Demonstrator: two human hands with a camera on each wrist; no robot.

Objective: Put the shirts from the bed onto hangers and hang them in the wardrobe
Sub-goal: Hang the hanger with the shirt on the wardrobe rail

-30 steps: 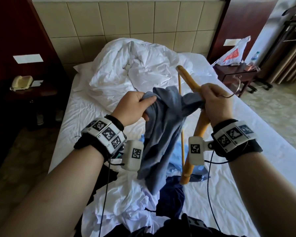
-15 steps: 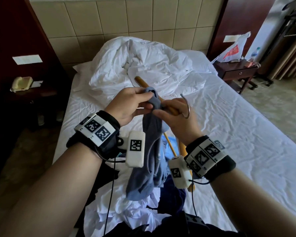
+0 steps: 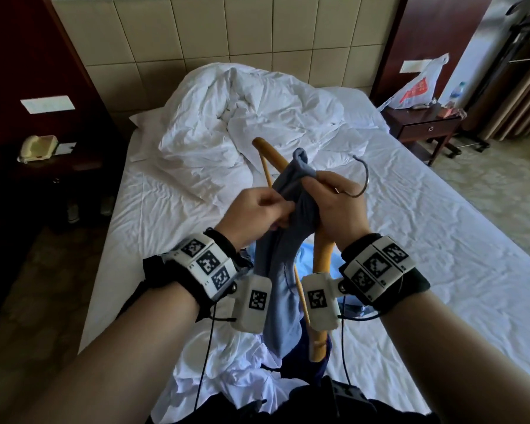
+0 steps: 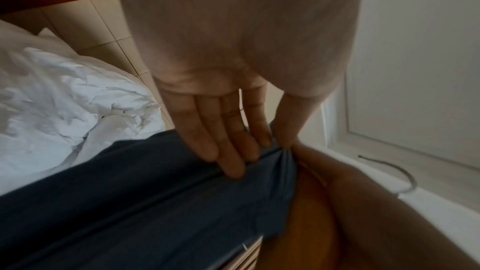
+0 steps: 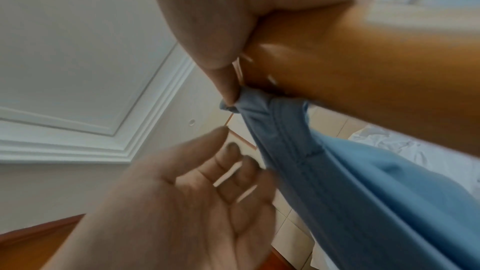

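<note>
One cream telephone [image 3: 37, 147] on the dark left nightstand [image 3: 58, 166]. One bed [image 3: 441, 240], crumpled white duvet [image 3: 242, 117]. Your left hand [image 3: 257, 212] pinches one soft grey-blue knit shirt [image 3: 288, 240], bunched on one smooth, curved wooden hanger [image 3: 270, 151] above the bed. Your right hand [image 3: 338, 206] grips hanger and collar together; one metal hook [image 3: 363, 182] beside it. One red-printed plastic bag [image 3: 416, 87].

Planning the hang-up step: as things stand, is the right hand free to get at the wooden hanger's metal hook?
Probably yes. The metal hook curls in open air just beyond the right hand, uncovered by the blue-grey shirt. But that hand already grips the wooden hanger, so it would have to shift its grip.
</note>
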